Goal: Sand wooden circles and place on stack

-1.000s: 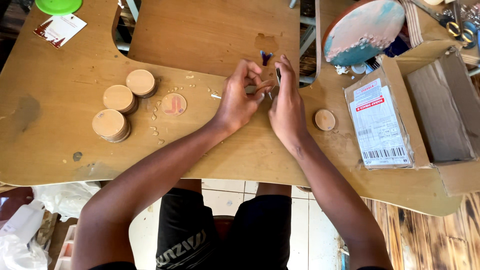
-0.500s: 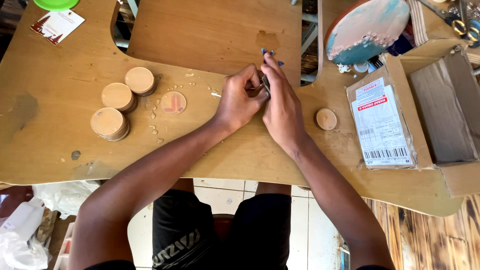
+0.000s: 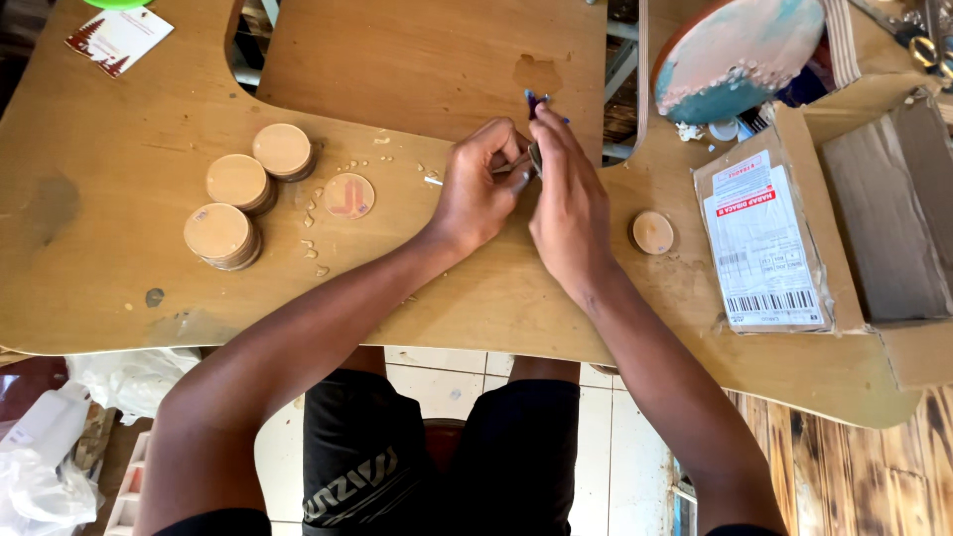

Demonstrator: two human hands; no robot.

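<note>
My left hand (image 3: 478,191) and my right hand (image 3: 568,201) are pressed together over the middle of the wooden tabletop (image 3: 119,298). Between the fingers sits a small round piece (image 3: 535,156), mostly hidden. A thin blue-tipped tool (image 3: 534,101) sticks up from my right hand's fingertips. A slim white-tipped stick (image 3: 434,181) pokes out to the left of my left hand. A flat wooden disc with a red mark (image 3: 348,196) lies to the left of the hands, and a plain wooden disc (image 3: 652,231) lies just right of them.
Three stacks of wooden discs (image 3: 238,183) stand at the left, with small crumbs around them. A labelled parcel (image 3: 764,248) and a cardboard box (image 3: 884,208) sit at the right. A turquoise round plate (image 3: 740,50) leans at the back right, and a printed card (image 3: 119,40) lies back left.
My hands have closed in on each other, and my right hand now covers the small piece that showed between them. The blue-tipped tool stands more upright.
</note>
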